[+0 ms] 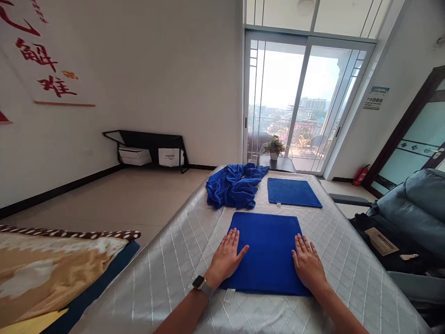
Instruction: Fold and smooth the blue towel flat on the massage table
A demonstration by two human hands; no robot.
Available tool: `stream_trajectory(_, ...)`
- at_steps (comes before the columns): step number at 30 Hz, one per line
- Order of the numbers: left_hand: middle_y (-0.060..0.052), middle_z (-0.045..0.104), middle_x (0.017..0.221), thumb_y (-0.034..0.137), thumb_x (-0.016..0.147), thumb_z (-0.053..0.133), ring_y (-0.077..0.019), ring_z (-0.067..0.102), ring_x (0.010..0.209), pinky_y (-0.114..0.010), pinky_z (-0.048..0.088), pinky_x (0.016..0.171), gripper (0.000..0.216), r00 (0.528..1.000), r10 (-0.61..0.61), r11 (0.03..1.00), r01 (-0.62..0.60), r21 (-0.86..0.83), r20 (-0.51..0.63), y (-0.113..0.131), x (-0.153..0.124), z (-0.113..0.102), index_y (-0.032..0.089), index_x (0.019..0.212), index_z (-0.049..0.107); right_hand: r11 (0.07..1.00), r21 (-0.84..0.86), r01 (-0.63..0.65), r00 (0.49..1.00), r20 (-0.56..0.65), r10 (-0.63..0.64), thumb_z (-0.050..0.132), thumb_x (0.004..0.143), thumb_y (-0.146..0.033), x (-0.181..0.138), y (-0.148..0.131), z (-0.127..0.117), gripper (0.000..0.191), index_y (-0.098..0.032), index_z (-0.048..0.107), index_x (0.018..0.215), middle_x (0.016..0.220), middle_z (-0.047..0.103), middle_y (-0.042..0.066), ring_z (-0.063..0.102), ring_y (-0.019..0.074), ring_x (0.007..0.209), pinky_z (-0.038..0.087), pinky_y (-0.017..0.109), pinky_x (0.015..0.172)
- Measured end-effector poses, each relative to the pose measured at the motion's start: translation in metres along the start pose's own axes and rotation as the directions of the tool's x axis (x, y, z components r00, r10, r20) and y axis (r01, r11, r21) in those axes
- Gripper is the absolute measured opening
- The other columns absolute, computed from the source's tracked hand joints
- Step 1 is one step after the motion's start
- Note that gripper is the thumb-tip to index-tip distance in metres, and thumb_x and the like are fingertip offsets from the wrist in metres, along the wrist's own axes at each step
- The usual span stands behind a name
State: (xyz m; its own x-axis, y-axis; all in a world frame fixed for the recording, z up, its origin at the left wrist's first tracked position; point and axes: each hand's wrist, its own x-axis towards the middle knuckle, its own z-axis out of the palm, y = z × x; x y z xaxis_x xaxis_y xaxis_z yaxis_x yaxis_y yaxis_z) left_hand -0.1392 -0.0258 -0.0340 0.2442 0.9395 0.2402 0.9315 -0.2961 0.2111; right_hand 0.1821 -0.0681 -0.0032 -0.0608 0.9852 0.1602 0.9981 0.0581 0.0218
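A blue cloth (pixel 266 253) lies flat and square on the silver quilted surface, with a white tag (pixel 229 295) sticking out at its near left corner. On its left edge rests my left hand (pixel 227 255), fingers stretched out and thumb apart. My right hand (pixel 308 260) lies flat along the right edge, its fingers also extended. Neither hand grips anything. Beyond them, a second blue cloth (pixel 294 192) is spread flat at the far right. To its left sits a crumpled heap of blue cloth (pixel 236 185).
A silver quilted mattress (pixel 167 273) fills the middle. A patterned blanket (pixel 62 273) lies at the left. At the right stands a grey armchair (pixel 413 204) with cardboard (pixel 381 241) on dark fabric. A potted plant (pixel 274 147) is by the glass door; a black rack (pixel 151 141) is by the wall.
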Motion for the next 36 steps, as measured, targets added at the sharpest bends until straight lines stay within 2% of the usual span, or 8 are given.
stream_trajectory(4,-0.018,0.029,0.165,0.07,0.1,0.024,-0.0295,0.027,0.154,-0.049,0.028,0.125,0.086,1.0,-0.003,1.0,0.003,-0.001,0.003,-0.002,-0.001,0.002,0.007,0.158,0.033,1.0,0.007,0.008,0.999,0.053,-0.008,0.021,0.103,-0.036,-0.015,-0.001,-0.006,0.063,-0.006,0.034,0.157,0.165,0.03,0.012,0.02,0.0248,0.155,0.014,0.049,0.127)
stream_trajectory(11,-0.019,0.033,0.164,0.068,0.1,0.027,-0.03,0.03,0.153,-0.048,0.029,0.125,0.085,0.999,0.01,1.0,-0.009,0.027,-0.031,-0.002,-0.001,0.006,0.006,0.157,0.034,0.991,0.128,-0.026,0.994,0.106,0.013,0.022,0.104,-0.053,-0.05,-0.005,0.002,0.071,-0.01,0.027,0.16,0.168,0.022,0.01,0.017,0.0235,0.156,0.017,0.046,0.127)
stream_trajectory(17,-0.019,0.035,0.164,0.067,0.101,0.027,-0.0317,0.031,0.153,-0.051,0.031,0.123,0.082,0.998,0.02,0.999,-0.017,0.047,-0.062,0.007,-0.002,-0.009,0.01,0.16,0.031,0.987,0.152,-0.048,0.99,0.14,0.027,0.019,0.104,-0.053,-0.056,-0.006,0.002,0.073,-0.009,0.022,0.161,0.169,0.016,0.009,0.013,0.0223,0.157,0.014,0.044,0.128)
stream_trajectory(21,-0.019,0.032,0.165,0.064,0.103,0.025,-0.0301,0.027,0.154,-0.049,0.031,0.124,0.079,0.991,0.13,0.991,-0.13,0.003,-0.014,0.056,-0.006,-0.017,0.008,0.159,0.03,0.984,0.171,-0.053,0.991,0.133,0.031,0.021,0.103,-0.053,-0.055,-0.008,0.001,0.073,-0.009,0.025,0.161,0.169,0.018,0.009,0.012,0.0236,0.157,0.015,0.045,0.127)
stream_trajectory(26,-0.013,0.023,0.169,0.057,0.105,0.027,-0.0248,0.019,0.157,-0.043,0.025,0.127,0.073,0.898,0.438,0.894,-0.431,-0.122,0.04,0.148,-0.016,-0.005,0.013,0.163,0.02,0.988,0.157,-0.014,0.995,0.104,-0.003,0.023,0.102,-0.048,-0.057,-0.004,0.011,0.068,-0.012,0.031,0.16,0.168,0.02,0.011,0.013,0.0259,0.157,0.015,0.049,0.127)
stream_trajectory(29,-0.011,0.021,0.169,0.057,0.105,0.024,-0.0236,0.016,0.157,-0.041,0.02,0.128,0.073,0.886,0.458,0.881,-0.442,-0.167,0.068,0.173,-0.022,0.001,0.013,0.163,0.017,0.99,0.136,0.038,0.993,0.103,-0.052,0.026,0.102,-0.044,-0.058,0.0,0.018,0.064,-0.016,0.038,0.158,0.169,0.02,0.008,0.014,0.0261,0.157,0.015,0.05,0.126)
stream_trajectory(32,-0.011,0.021,0.169,0.06,0.104,0.024,-0.0242,0.016,0.157,-0.042,0.02,0.128,0.075,0.894,0.438,0.891,-0.418,-0.174,0.091,0.163,-0.031,-0.002,0.014,0.163,0.016,0.994,0.104,0.015,0.995,0.093,-0.025,0.027,0.101,-0.047,-0.056,0.001,0.021,0.068,-0.012,0.034,0.159,0.169,0.018,0.009,0.014,0.0255,0.157,0.016,0.049,0.126)
stream_trajectory(36,-0.01,0.024,0.169,0.06,0.104,0.027,-0.025,0.023,0.156,-0.043,0.026,0.125,0.073,0.916,0.396,0.916,-0.389,-0.101,0.063,0.123,-0.055,-0.011,0.019,0.164,0.012,0.996,0.087,-0.009,0.996,0.085,0.002,0.023,0.101,-0.049,-0.055,-0.002,0.019,0.072,-0.006,0.03,0.159,0.168,0.018,0.011,0.014,0.0248,0.156,0.015,0.047,0.127)
